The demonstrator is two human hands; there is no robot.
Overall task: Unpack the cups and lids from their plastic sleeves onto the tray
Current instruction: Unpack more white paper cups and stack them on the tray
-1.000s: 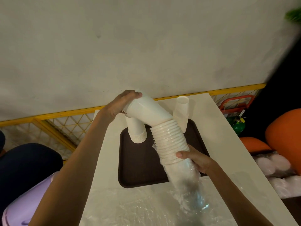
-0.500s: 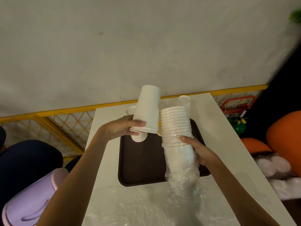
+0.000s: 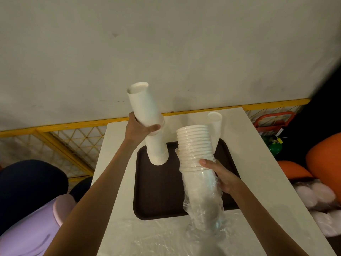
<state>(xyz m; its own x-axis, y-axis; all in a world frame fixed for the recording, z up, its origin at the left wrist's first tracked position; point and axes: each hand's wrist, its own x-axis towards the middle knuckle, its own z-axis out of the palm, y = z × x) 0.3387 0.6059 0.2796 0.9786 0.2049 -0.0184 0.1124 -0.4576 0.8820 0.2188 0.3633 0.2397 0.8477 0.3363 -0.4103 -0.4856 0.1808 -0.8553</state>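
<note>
Your left hand (image 3: 140, 129) is curled round the lower end of a short stack of white cups (image 3: 143, 106), held base-up and tilted to the left. It sits directly above another upside-down cup stack (image 3: 156, 150) standing rim-down in the far left corner of the brown tray (image 3: 160, 191). Whether the two stacks touch, I cannot tell.

Your right hand (image 3: 219, 177) grips the sleeved cup stack (image 3: 193, 145) over the tray's right side, rims up. Its upper cups are bare and its lower part is wrapped in the plastic sleeve (image 3: 203, 206), which trails past the tray's near edge.

A third, slim cup stack (image 3: 215, 126) stands at the tray's far right corner. Loose clear plastic (image 3: 156, 241) lies along the near edge of the counter (image 3: 258, 163).
</note>
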